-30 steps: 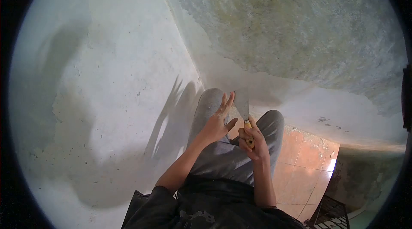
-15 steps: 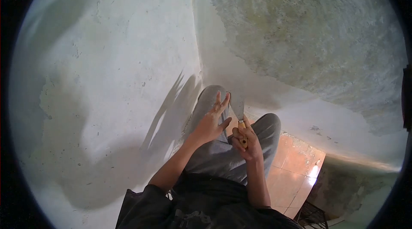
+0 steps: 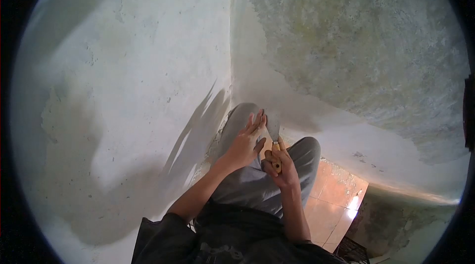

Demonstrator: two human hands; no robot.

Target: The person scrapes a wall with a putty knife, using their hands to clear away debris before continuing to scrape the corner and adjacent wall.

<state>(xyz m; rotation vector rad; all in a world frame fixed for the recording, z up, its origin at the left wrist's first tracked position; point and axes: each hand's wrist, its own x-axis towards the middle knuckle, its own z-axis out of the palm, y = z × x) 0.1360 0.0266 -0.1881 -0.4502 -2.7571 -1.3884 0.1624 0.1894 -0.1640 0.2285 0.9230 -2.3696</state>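
Observation:
My right hand [image 3: 282, 167] is wrapped round the wooden handle of a putty knife [image 3: 273, 126], its flat metal blade pointing up and away from me. Beside the blade, my left hand [image 3: 246, 141] has its fingers stretched out, fingertips right at the blade's left edge. No object shows in the left hand. Both hands are above my grey trousers [image 3: 242, 181], between my bent knees.
A pale wall [image 3: 133, 71] with small chips rises on the left. It meets a second wall [image 3: 356, 41] on the right, where a large patch is bare grey-green. Tiled floor [image 3: 324, 199] with crumbs lies below. A dark lattice-sided object [image 3: 352, 250] sits at the lower right.
The whole view has shifted slightly, with the wall corner now further right. My left fingers have drawn closer together, still beside the blade. The right hand keeps its hold on the putty knife.

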